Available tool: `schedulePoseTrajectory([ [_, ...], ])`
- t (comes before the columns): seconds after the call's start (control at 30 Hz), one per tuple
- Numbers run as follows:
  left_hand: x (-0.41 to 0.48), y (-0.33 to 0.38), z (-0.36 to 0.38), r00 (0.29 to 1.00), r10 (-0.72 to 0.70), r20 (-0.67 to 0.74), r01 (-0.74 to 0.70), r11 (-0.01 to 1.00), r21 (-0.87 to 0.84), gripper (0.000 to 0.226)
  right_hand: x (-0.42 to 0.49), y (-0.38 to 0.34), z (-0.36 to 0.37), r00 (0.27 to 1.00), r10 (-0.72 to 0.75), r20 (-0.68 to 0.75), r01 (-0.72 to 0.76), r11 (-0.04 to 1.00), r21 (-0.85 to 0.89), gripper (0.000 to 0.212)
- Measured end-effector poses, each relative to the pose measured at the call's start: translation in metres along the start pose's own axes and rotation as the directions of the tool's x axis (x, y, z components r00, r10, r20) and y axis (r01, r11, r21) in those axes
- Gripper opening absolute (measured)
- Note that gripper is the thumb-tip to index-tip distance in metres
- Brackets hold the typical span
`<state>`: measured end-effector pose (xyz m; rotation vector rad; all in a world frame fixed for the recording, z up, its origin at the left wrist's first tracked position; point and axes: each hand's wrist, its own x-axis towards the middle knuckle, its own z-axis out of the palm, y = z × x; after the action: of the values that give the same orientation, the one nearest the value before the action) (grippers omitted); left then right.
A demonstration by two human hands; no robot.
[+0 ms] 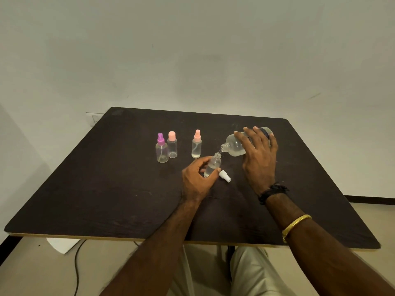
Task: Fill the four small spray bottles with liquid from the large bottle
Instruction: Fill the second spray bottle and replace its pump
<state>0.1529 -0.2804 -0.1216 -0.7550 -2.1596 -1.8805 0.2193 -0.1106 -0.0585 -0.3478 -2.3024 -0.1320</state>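
Note:
My right hand (258,152) grips the large clear bottle (235,145), tipped on its side with its mouth pointing left and down. A thin stream runs from it into the open neck of a small clear spray bottle (212,164). My left hand (197,179) holds that small bottle tilted on the dark table (106,178); liquid shows in its lower part. Its white spray cap (225,176) lies on the table just right of it. Three capped small bottles stand behind: purple-capped (161,151), pink flat-capped (172,146), and pink spray-capped (196,145) with a little liquid at the bottom.
The table's front edge runs near my knees. A white wall stands close behind the table. A black cable (77,268) and a white sheet (62,244) lie on the floor at lower left.

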Motion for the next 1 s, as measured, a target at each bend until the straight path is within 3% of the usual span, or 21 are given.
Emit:
schedulePoseTrajectory([
  [0.67,0.0008,0.0004,-0.0004,1.000,-0.005,0.029,0.005,1.000,-0.005,0.038,-0.0013,0.0019,0.0016,1.000,-0.010,0.013,0.010,1.000,-0.013,0.082],
  [1.0,0.0006,0.0041,-0.0015,1.000,0.007,0.014,-0.008,1.000,0.007,0.038,-0.0045,-0.0026,-0.0010,1.000,-0.007,0.002,0.007,0.999,0.034,0.068],
])
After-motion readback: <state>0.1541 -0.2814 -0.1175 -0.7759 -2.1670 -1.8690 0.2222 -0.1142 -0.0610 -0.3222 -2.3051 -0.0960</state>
